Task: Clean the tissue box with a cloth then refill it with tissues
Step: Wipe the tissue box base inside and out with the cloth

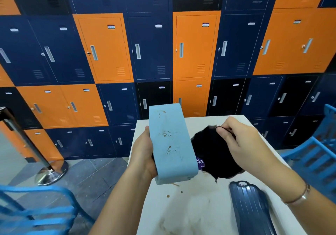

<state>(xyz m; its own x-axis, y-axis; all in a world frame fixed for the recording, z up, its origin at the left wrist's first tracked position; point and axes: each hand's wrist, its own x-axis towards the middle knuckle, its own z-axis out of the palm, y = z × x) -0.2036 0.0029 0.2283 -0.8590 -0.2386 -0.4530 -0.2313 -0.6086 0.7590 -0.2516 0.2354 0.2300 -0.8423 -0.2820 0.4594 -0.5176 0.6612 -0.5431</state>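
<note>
My left hand [143,153] grips a light blue tissue box [171,143] by its left side and holds it tilted above the white table [200,209]. Brown stains spot the box's broad face. My right hand [238,140] pinches a black cloth [212,154] that hangs bunched just right of the box. A purple tissue pack [200,163] peeks out between box and cloth, mostly hidden. A dark blue ribbed lid [251,207] lies flat on the table near its front right.
Brown drips [174,189] mark the table below the box. Blue chairs stand at the left [36,214] and right [316,154]. A chrome stanchion post [51,173] stands on the floor to the left. Orange and navy lockers [109,52] fill the wall behind.
</note>
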